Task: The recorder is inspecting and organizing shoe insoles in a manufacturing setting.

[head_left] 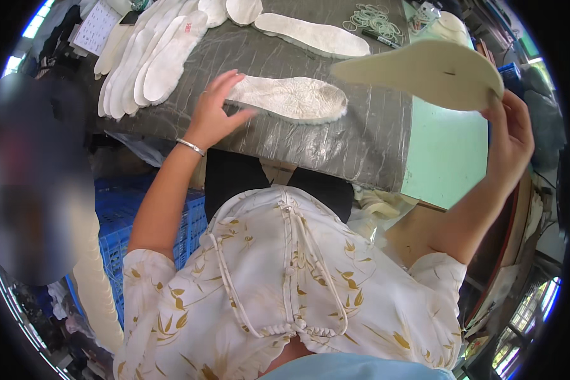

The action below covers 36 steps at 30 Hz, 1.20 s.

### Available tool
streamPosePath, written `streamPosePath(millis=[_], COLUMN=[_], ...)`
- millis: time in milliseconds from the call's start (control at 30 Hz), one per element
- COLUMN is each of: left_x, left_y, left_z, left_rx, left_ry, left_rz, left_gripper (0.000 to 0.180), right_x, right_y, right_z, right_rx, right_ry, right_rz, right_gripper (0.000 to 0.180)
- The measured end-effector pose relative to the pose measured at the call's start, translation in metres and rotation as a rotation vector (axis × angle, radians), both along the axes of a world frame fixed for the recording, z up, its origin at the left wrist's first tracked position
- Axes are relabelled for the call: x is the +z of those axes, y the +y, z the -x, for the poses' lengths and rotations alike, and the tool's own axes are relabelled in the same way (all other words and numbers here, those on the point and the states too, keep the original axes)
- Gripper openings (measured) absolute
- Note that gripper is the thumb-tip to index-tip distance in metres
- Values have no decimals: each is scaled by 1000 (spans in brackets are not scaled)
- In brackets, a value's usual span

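Observation:
My right hand [510, 136] pinches the heel end of a flat beige insole [437, 71], held up over the right side of the table. A white fleecy insole [288, 98] lies on the dark table, its furry edge showing along the near side. At its left end is my left hand [216, 114], fingers spread and thumb apart, the fingertips at the insole's edge; whether they press on it I cannot tell. A second white insole [313, 35] lies farther back.
Overlapping white insoles [164, 63] fan out at the back left of the plastic-covered table [361, 149]. Green rubber bands [373, 20] and a black marker [380, 39] lie at the back right. A pale green board [446, 158] covers the right side; a blue crate [117, 234] stands below left.

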State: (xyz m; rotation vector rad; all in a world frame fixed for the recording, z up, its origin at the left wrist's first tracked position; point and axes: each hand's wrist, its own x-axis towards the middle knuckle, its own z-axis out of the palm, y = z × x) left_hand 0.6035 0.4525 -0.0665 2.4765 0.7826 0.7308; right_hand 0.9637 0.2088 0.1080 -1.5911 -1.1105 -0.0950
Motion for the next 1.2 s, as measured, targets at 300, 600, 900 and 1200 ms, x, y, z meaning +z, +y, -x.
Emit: streamPosePath(millis=[300, 600, 900, 1200], left_x=[-24, -9, 28, -7], left_y=[17, -33, -2, 0], left_z=[-77, -95, -23, 34], left_rx=[-345, -292, -285, 311], left_ry=[450, 195, -855, -715], left_rz=[-29, 62, 1355, 1375], left_gripper=[105, 105, 51, 17], right_x=[16, 26, -37, -97], right_y=[-47, -32, 4, 35], right_z=[-60, -2, 36, 80], right_rx=[-385, -122, 310, 70], right_ry=[-303, -31, 680, 686], right_rz=[317, 74, -98, 380], right_gripper=[18, 18, 18, 16])
